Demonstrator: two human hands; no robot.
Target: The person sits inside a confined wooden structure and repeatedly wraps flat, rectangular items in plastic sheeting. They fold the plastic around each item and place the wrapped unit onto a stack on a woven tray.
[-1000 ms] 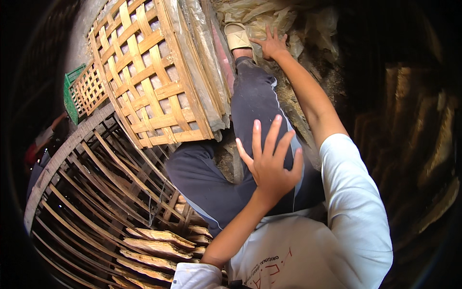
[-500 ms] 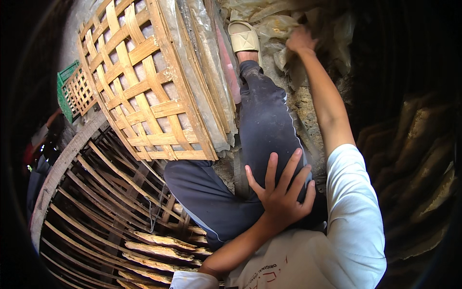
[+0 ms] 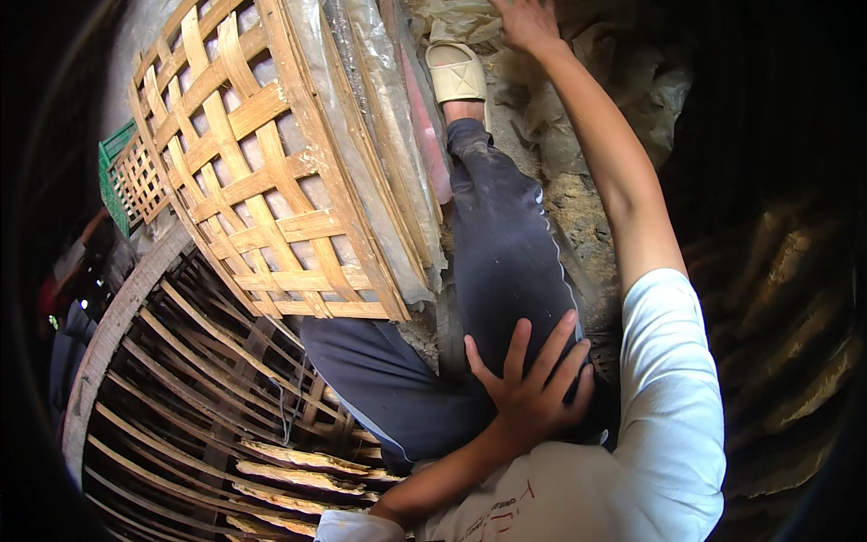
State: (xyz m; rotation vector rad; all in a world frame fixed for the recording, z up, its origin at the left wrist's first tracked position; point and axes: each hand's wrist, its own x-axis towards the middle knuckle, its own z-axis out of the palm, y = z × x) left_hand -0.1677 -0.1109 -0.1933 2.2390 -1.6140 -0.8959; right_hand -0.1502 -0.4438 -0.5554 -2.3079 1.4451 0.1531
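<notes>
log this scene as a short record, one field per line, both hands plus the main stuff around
left hand: fingers spread, resting on dark trouser leg
right hand: near crumpled plastic sheeting, at top edge of view; contact unclear
left of leg: woven trays
far left: green crate
lower left: slatted wooden rack
footwear: beige slipper

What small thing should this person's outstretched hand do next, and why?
Probably close the right hand on the crumpled plastic: it is stretched out close by, though the picture's top edge cuts it off, so I can't tell if it grips any. The left hand rests spread on the dark trouser leg.
</notes>
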